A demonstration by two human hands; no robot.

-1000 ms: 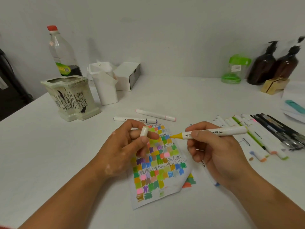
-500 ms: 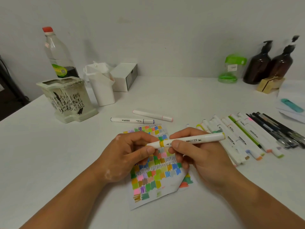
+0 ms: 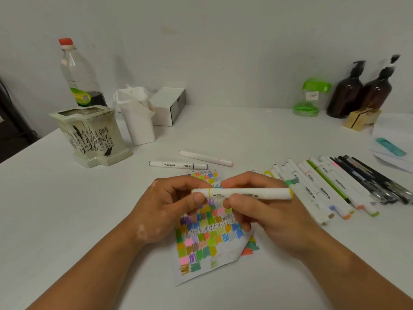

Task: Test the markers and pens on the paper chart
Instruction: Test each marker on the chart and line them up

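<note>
White desk (image 3: 245, 135). Centre front: paper chart (image 3: 207, 242), flat, lower right corner folded up. Just beyond its far edge: black-printed marker (image 3: 177, 164) and pink-banded marker (image 3: 205, 158), close but apart. Right: white markers (image 3: 317, 191) in a tight row, dark pens (image 3: 375, 180) packed alongside. Back left: ceramic pot (image 3: 89, 135), plastic bottle (image 3: 78, 79) behind it, white holder (image 3: 138, 121), white box (image 3: 167, 106). Back right: green container (image 3: 309, 98), two brown pump bottles (image 3: 345, 92), gold box (image 3: 359, 118) in front. Far right edge: white sheets (image 3: 393, 133).

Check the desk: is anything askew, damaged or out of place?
The paper chart has its lower right corner folded up. A dark-tipped marker and a pink-tipped marker lie apart from the marker row, beyond the chart's far edge. Nothing looks spilled or broken.
</note>
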